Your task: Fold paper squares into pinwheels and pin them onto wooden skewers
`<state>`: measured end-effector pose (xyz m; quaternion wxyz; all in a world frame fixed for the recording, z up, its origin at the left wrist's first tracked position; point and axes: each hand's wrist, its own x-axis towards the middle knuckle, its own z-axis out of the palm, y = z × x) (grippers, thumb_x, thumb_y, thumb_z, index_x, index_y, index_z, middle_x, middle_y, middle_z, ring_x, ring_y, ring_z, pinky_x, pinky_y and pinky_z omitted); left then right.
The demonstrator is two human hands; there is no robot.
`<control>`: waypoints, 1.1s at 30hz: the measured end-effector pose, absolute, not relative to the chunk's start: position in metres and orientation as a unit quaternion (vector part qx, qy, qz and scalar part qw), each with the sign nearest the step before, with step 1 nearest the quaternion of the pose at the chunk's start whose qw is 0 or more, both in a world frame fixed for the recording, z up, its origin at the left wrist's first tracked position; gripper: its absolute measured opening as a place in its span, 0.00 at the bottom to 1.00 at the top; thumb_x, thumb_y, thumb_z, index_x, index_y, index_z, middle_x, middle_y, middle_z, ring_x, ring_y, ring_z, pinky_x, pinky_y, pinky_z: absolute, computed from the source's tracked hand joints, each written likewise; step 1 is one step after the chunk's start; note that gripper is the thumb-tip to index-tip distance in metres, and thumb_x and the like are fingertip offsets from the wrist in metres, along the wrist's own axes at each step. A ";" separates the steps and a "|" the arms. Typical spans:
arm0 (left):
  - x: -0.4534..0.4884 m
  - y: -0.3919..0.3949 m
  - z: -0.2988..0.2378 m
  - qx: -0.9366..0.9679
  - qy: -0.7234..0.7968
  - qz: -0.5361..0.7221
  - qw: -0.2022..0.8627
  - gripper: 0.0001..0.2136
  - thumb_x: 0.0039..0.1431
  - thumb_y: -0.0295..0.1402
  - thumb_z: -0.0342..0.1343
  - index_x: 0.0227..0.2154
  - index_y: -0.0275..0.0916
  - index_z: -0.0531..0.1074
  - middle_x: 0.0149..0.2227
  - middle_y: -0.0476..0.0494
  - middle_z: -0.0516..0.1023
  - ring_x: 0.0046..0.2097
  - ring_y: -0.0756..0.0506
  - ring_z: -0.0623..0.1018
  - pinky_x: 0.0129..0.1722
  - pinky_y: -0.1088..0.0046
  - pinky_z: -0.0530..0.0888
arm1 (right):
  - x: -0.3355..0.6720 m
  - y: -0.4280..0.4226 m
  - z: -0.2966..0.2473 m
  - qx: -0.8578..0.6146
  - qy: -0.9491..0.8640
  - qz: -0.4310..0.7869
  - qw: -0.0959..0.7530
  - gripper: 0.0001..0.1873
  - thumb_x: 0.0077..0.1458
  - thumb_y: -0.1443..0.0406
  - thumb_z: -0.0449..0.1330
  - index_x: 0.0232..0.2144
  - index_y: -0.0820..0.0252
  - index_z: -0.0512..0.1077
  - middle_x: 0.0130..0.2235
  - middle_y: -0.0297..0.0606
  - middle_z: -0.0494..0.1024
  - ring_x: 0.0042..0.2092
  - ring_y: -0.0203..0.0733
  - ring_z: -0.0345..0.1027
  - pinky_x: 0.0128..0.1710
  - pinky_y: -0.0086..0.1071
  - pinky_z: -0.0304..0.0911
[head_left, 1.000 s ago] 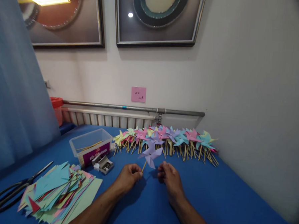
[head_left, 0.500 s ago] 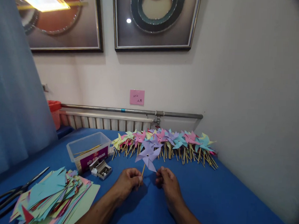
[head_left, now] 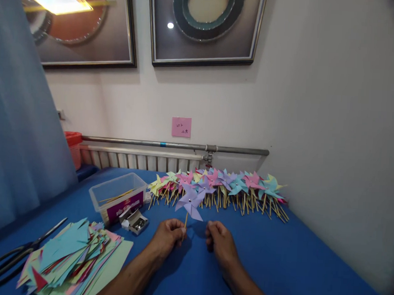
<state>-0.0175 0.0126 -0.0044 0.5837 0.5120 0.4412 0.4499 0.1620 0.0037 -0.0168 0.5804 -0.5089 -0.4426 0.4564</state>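
My left hand point(head_left: 170, 235) pinches the wooden stick of a lilac paper pinwheel point(head_left: 190, 201) between thumb and forefinger. The pinwheel stands upright above the blue tabletop, with a small metal pin at its centre. A short gap to the right of its lowest blade, my right hand point(head_left: 221, 241) is loosely closed, thumb against the curled forefinger, and nothing shows in it. Behind the held pinwheel lies a long row of finished pinwheels point(head_left: 226, 180) in pink, yellow, blue and lilac, their sticks pointing toward me.
Left of my hands are a small open box of metal pins point(head_left: 137, 222) and a clear plastic tub point(head_left: 100, 194) with sticks. Coloured paper sheets point(head_left: 66, 242) and black-handled scissors point(head_left: 21, 252) lie at the near left. A wall point(head_left: 317, 127) borders the table's right.
The lilac pinwheel has shifted slightly left and up in my left hand. My right hand, earlier at the tip of a blade, is now apart from it.
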 end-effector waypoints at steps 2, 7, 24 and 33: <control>-0.018 0.013 -0.004 0.495 0.451 0.464 0.579 0.14 0.41 0.42 0.63 0.23 0.38 0.68 0.19 0.51 0.70 0.19 0.53 0.64 0.22 0.75 0.58 | 0.157 -0.002 -0.017 -0.517 -0.496 0.442 0.539 0.19 0.51 0.49 0.61 0.21 0.54 0.66 0.17 0.26 0.65 0.18 0.34 0.56 0.20 0.29 0.50; -0.013 0.008 -0.003 0.465 0.442 0.480 0.599 0.15 0.38 0.41 0.66 0.25 0.36 0.70 0.17 0.52 0.69 0.20 0.53 0.65 0.23 0.75 0.60 | 0.140 -0.020 -0.014 -0.495 -0.615 0.385 0.478 0.09 0.54 0.59 0.60 0.24 0.56 0.70 0.21 0.28 0.69 0.24 0.35 0.58 0.25 0.29 0.52; -0.002 0.008 -0.019 0.479 0.440 0.462 0.603 0.14 0.38 0.41 0.64 0.20 0.36 0.68 0.15 0.52 0.68 0.19 0.53 0.64 0.22 0.76 0.58 | 0.134 -0.026 -0.014 -0.571 -0.663 0.284 0.392 0.07 0.55 0.66 0.56 0.27 0.57 0.71 0.28 0.33 0.80 0.30 0.38 0.71 0.31 0.28 0.56; 0.001 0.006 -0.025 0.578 0.512 0.423 0.475 0.11 0.50 0.40 0.56 0.21 0.39 0.67 0.15 0.54 0.65 0.19 0.52 0.63 0.22 0.75 0.58 | 0.134 -0.024 -0.017 -0.618 -0.667 0.218 0.354 0.09 0.57 0.64 0.55 0.28 0.58 0.73 0.28 0.35 0.80 0.30 0.38 0.72 0.30 0.29 0.54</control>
